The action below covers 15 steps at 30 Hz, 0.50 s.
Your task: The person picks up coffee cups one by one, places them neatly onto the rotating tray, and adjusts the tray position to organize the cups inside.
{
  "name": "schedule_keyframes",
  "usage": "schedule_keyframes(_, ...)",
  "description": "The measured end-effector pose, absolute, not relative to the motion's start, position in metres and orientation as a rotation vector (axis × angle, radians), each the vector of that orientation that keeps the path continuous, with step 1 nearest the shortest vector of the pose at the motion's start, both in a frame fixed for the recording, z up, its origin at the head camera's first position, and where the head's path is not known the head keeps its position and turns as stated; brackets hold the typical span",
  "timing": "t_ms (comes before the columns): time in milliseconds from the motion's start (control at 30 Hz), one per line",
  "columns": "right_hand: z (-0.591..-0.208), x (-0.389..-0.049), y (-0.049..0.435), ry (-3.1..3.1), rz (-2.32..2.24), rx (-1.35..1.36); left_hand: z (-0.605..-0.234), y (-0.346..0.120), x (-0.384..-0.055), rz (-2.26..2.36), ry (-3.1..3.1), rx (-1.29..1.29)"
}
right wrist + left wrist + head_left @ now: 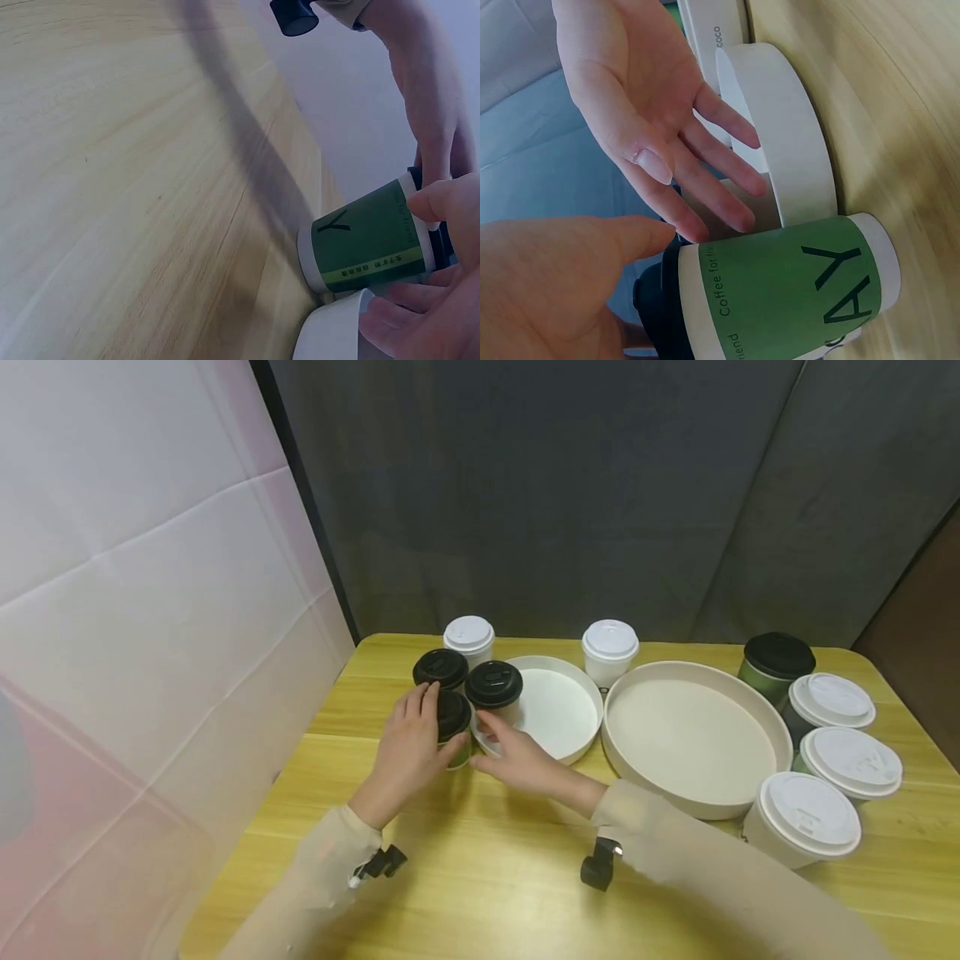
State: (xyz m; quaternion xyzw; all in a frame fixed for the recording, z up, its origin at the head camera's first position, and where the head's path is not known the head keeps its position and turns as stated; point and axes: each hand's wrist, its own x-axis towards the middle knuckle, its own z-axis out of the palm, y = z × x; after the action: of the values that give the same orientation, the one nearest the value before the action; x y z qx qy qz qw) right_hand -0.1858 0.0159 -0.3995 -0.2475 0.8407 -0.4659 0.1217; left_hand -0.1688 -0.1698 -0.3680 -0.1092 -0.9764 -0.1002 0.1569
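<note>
Yellow wood-grain table (465,893), rounded far corners, arm shadows on the near part. Dark grey curtain (540,502) hangs behind; pale, pink-tinged fabric panel (172,552) on the left, brown surface (918,602) at far right. Green cup (787,289), black-lidded, stands upright on the table beside the white tray (562,710); contact with the rim, cannot tell. Left hand (408,739) is clamped on the cup at its lid end. Right hand (521,760) is near it, fingers apart and loose. Cream tray (697,727) sits right of the white one.
</note>
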Motion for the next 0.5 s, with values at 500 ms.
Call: schedule_keyframes(500,-0.4065,-0.185,0.0088,2.421,-1.387,-0.755,-0.3719,-0.1713,-0.1702,-0.269,-2.772,-0.341)
